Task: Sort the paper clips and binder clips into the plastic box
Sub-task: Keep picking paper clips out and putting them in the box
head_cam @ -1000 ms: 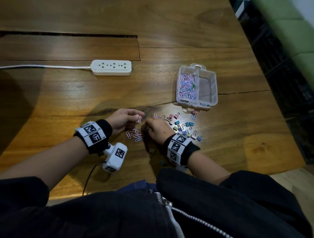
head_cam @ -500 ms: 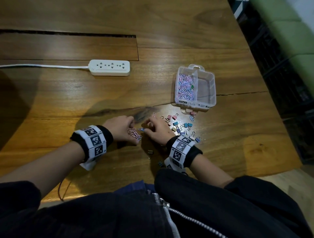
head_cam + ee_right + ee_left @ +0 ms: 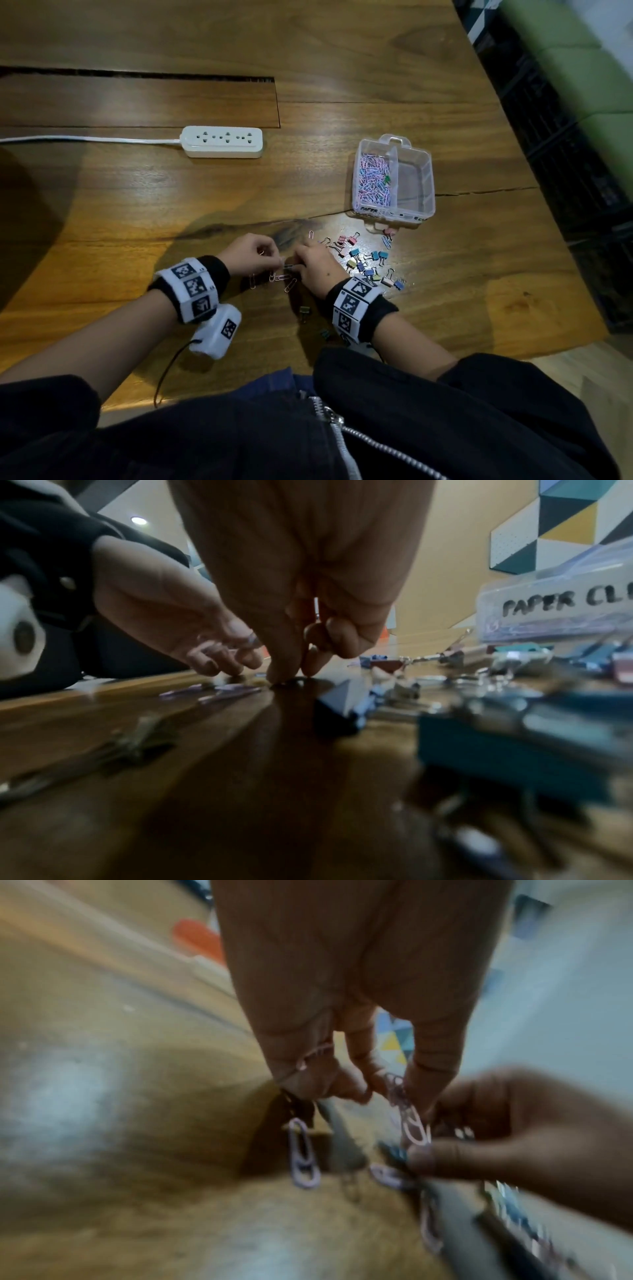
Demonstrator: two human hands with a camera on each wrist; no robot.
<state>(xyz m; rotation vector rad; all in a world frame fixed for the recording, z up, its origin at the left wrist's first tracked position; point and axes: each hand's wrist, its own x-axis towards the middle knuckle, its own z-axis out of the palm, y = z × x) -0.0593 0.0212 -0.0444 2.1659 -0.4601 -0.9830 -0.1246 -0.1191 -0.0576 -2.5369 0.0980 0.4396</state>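
Hovering low over the desk (image 3: 102,212), both hands sit knuckles-up, fingertips nearly meeting, on the near side of the plastic box (image 3: 394,178). The left hand (image 3: 251,255) has its fingers curled, its grip pinching a few paper clips (image 3: 407,1118), with more tucked against the palm. The right hand (image 3: 315,263) points down with thumb and forefinger pressed together at the desk surface; can't tell if a clip is actually caught there. Loose paper clips (image 3: 284,279) lie right under both hands. Binder clips (image 3: 368,262) are scattered between the right hand and the box. Box's left compartment holds paper clips.
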